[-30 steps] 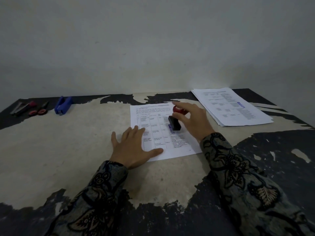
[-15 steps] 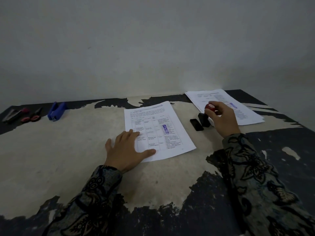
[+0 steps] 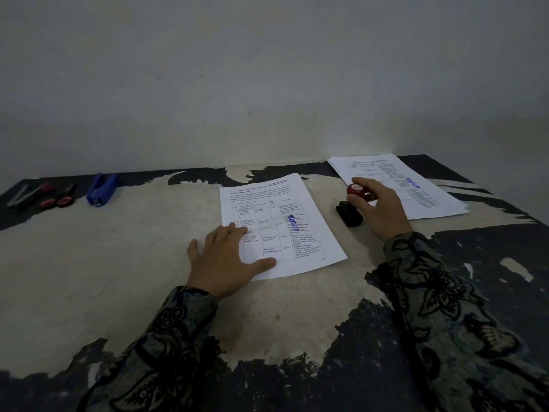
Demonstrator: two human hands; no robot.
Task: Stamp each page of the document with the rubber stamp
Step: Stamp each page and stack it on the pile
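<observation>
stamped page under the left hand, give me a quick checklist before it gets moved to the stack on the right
1. Blue stamp mark is on the single page: ok.
2. Ink dry enough to stack: cannot tell.
3. Rubber stamp is off the page, standing on the table to its right: ok.
4. Right hand free to lift the page: not ok, it grips the stamp's red knob.
5. Left hand holds the page down flat on its near left corner: ok.
6. Stack of pages by the wall has a bare top for the next sheet: ok.
</observation>
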